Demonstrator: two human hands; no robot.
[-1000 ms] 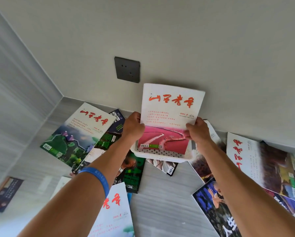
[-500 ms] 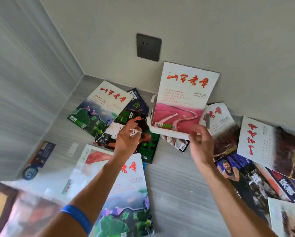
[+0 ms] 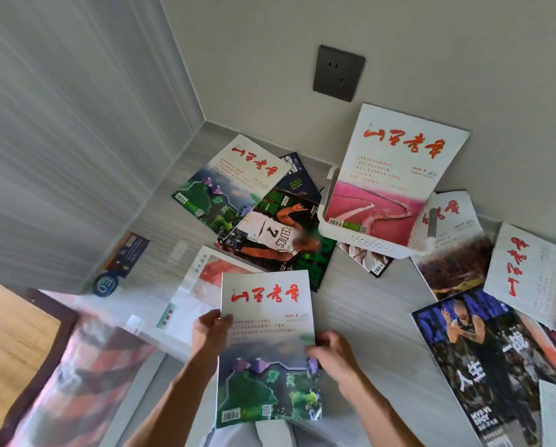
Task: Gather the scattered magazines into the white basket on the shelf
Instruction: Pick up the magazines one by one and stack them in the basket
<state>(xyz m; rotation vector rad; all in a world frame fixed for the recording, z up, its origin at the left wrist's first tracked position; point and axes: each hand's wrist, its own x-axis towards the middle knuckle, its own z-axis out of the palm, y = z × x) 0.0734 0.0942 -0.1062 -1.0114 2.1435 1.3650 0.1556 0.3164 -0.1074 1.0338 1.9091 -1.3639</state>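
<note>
Head view – magazine (image 3: pixel 265 346) upright, title farthest away

A dark grey wall socket (image 3: pixel 339 73) sits on the pale back wall (image 3: pixel 431 43), above the shelf. The side wall (image 3: pixel 70 124) at left is grey with fine horizontal grain. A small dark card (image 3: pixel 129 253) lies near that wall, with a round blue badge (image 3: pixel 106 284) just beside it. At lower left a wooden floor (image 3: pixel 9 343) shows, blurred.
</note>
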